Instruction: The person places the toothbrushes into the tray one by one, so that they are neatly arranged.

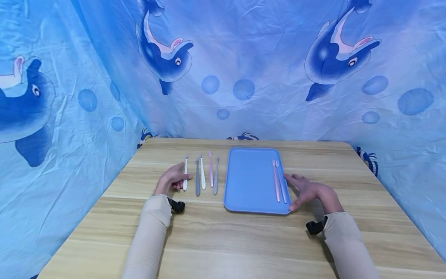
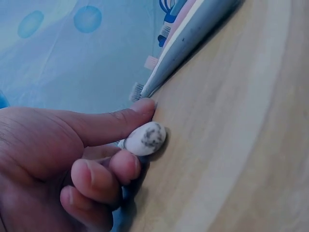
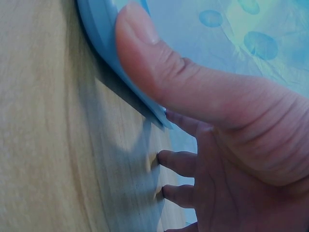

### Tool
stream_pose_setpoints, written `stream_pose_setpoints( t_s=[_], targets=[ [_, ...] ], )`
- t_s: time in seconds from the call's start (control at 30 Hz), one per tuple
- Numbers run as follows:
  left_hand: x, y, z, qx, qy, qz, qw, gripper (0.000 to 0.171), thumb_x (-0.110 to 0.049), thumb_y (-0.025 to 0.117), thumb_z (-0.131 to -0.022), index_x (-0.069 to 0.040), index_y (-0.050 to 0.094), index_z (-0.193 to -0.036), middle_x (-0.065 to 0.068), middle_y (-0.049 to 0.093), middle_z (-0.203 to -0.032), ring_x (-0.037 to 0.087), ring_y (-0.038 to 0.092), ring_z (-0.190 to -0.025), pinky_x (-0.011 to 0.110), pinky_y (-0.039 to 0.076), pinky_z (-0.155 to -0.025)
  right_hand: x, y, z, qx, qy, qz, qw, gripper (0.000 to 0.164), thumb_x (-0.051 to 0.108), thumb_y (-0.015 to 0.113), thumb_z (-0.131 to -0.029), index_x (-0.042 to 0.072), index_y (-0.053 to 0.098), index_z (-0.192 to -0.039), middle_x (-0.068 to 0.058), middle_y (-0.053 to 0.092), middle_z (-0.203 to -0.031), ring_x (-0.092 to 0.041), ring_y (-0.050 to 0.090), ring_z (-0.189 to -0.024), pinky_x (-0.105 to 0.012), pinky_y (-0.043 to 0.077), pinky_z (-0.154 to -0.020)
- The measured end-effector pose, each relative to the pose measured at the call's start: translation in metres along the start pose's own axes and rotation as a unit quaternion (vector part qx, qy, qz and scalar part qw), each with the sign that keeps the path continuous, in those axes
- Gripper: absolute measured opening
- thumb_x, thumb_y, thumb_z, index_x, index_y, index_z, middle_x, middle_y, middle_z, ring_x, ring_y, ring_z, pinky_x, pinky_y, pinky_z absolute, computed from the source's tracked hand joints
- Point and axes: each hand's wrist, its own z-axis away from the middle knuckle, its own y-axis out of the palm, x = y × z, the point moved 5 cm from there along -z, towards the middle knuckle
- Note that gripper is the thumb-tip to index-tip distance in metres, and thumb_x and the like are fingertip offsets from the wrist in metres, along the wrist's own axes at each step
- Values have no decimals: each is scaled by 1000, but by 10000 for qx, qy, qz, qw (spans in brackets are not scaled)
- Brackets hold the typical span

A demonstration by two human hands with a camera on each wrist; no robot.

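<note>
My left hand [image 1: 173, 177] pinches a white toothbrush [image 1: 185, 178] at the left end of a row of toothbrushes on the table. In the left wrist view its speckled handle end [image 2: 149, 138] shows between the thumb and curled fingers. My right hand [image 1: 308, 191] is at the right edge of a blue tray [image 1: 249, 180], its fingers spread and fairly straight. The right wrist view shows the thumb [image 3: 140, 43] against the tray rim, with other fingertips on the tabletop. A pink toothbrush [image 1: 276, 181] and a blue toothbrush [image 1: 281, 182] lie side by side in the tray.
Between left hand and tray lie a grey-blue toothbrush [image 1: 198, 178], another white toothbrush [image 1: 203, 173], a pink toothbrush [image 1: 210, 170] and a second grey toothbrush [image 1: 216, 177]. A blue dolphin-print curtain [image 1: 223, 58] hangs behind the wooden table [image 1: 226, 244].
</note>
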Motion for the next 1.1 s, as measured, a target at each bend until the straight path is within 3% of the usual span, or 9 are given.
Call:
stream_pose_setpoints(
  t_s=[0.3, 0.47, 0.87, 1.1],
  targets=[
    [-2, -1, -3, 145, 415, -22, 9990, 87, -17, 62, -99, -9, 3, -162, -2, 54, -48, 7, 47, -38, 21, 37, -37, -1, -1, 1, -26, 4, 41, 10000, 132, 52, 89, -66, 7, 10, -161, -36, 5, -162, -64, 1, -146, -84, 16, -108],
    [0, -2, -5, 258, 496, 240, 9981, 87, -15, 62, -98, -8, 4, -162, -2, 54, -48, 6, 46, -37, 21, 37, -37, -1, -1, 1, -31, -25, 50, 10000, 132, 52, 89, -66, 6, 10, -161, -37, 5, -162, -64, 1, -146, -84, 16, -108],
    [3, -1, -6, 491, 500, 970, 9928, 85, -12, 58, -100, -11, 1, -162, -5, 53, -48, 4, 44, -36, 20, 37, -36, -2, 0, -1, -34, -81, 61, 9999, 133, 54, 89, -65, 5, 11, -160, -38, 5, -161, -66, 1, -145, -84, 16, -107],
    [2, -2, -5, 393, 443, 1274, 9901, 85, -13, 59, -99, -16, 3, -163, -5, 53, -48, 4, 43, -36, 20, 34, -36, -4, 0, -1, -76, -204, 52, 9998, 133, 54, 89, -65, 3, 12, -160, -40, 6, -160, -67, 2, -144, -84, 16, -108]
  ],
)
